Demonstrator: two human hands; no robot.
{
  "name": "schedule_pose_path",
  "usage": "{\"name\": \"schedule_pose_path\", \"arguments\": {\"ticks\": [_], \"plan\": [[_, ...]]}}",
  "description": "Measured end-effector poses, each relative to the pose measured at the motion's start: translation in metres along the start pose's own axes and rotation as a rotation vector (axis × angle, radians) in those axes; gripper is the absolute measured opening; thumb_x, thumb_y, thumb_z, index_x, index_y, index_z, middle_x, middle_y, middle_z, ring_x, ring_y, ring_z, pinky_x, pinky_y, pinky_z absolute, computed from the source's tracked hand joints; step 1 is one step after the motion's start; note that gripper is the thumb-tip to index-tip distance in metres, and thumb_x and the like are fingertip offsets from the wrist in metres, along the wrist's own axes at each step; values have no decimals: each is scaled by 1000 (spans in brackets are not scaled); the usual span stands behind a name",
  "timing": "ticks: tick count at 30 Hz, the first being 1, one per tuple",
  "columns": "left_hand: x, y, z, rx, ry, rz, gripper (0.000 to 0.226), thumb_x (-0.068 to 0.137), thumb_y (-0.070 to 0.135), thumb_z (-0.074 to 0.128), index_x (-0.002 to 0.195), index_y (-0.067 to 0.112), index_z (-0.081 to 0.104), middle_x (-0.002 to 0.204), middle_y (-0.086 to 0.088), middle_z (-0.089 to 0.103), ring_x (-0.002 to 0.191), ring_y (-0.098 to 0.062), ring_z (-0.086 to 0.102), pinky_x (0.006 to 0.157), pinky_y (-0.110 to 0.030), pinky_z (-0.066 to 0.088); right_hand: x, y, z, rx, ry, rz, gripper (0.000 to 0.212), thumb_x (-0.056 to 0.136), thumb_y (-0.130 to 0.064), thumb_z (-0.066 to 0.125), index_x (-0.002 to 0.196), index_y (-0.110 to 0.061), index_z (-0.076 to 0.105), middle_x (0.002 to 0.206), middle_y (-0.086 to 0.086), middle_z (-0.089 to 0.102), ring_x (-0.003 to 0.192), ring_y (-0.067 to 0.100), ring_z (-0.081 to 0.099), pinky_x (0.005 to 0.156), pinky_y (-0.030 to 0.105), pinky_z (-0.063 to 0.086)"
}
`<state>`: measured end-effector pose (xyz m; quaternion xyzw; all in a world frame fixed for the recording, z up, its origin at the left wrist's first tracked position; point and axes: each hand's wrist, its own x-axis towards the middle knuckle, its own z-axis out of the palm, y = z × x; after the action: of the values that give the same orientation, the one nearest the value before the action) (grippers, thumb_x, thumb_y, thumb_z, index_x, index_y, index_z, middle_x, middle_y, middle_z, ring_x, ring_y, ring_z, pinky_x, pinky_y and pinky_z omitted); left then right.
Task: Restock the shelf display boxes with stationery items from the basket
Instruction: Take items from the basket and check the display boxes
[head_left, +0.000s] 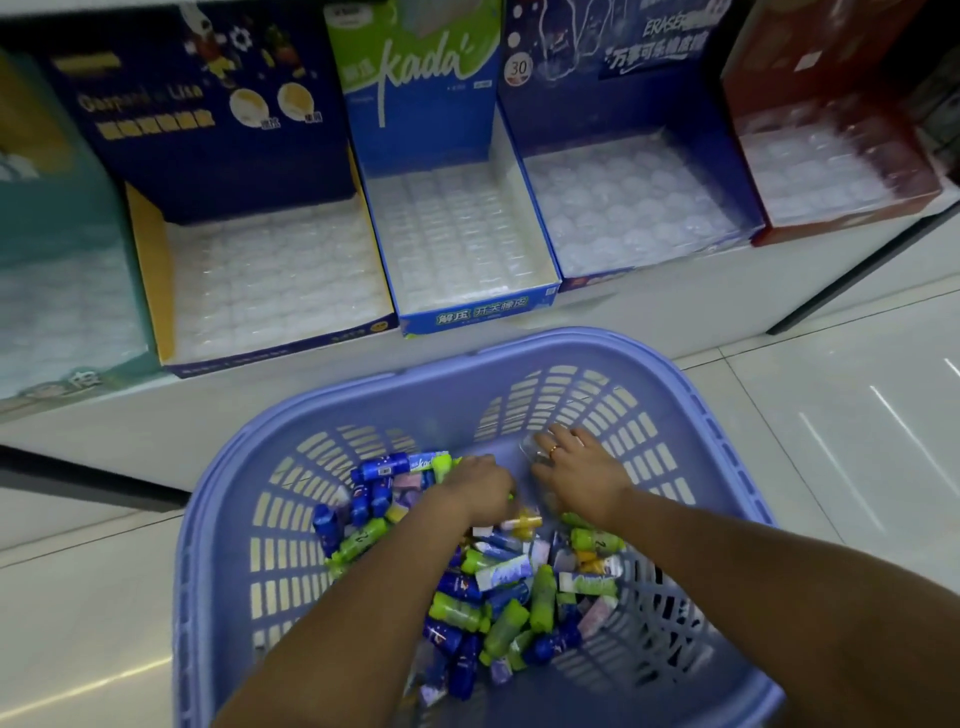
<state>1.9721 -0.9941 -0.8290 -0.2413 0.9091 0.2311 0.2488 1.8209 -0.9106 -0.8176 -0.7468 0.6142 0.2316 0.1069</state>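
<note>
head view, looking down into a lavender plastic basket (519, 345) that stands on a pale tiled floor (831, 415). a heap of small stationery items (467, 597) in blue, green, pink and yellow wrappers lies in the bottom of the basket. both bare forearms reach into the basket. the left hand (480, 486) sits knuckles-up on the far end of the heap, fingers curled down among the items; it is blurred, so whether it grips one cannot be told. the right hand (576, 473), wearing a ring, lies just beside it at the basket's far wall, fingers spread and fairly flat, touching a small clear plastic piece (535, 448). beyond the basket, on a low white shelf (675, 301), five open display boxes stand in a row: a teal box (52, 208), a navy box (150, 260) with yellow sides, a blue box (415, 130) marked "kada", a dark blue box (623, 104) marked "eraser", and a red box (810, 78). clear plastic trays (270, 270) line them.
</note>
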Motion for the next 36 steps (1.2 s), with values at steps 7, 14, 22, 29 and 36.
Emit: {"name": "schedule_pose_path", "arguments": {"ticks": [7,14,22,29,36], "plan": [[-57,13,7,43,-88,48,36,96,32,42,91,5,66,101,-20,63,100,-34,52,79,-35,37,20,3,-22,52,121,11,56,87,-37,59,134,-13,39,137,11,40,124,30,38,103,39,30],[-62,22,15,-53,-82,-38,39,86,22,59,123,11,51,119,-14,56,114,-32,48,94,-39,44,8,-12,-24,400,102,325,25,90,-6,45,115,-8,48,118,17,48,106,35,53,81,43,47],[-37,27,34,-186,34,14,70,80,12,61,144,14,34,146,-8,37,133,-28,35,108,-39,33,-15,-52,-7,196,-546,347,33,101,-19,38,129,-5,48,129,15,50,115,26,50,104,37,36],[-27,26,37,-180,74,-40,41,86,29,58,124,15,56,126,-10,57,119,-30,50,98,-36,41,-25,-45,9,444,-466,411,10,95,-23,47,88,-16,50,90,7,47,77,16,47,92,38,41],[-21,43,36,-313,80,5,53,81,34,60,128,12,47,127,-13,53,116,-32,50,96,-39,42,-12,-27,-7,682,-443,402,43,101,-7,29,60,-19,31,64,-1,32,57,11,31,56,14,35]]}}
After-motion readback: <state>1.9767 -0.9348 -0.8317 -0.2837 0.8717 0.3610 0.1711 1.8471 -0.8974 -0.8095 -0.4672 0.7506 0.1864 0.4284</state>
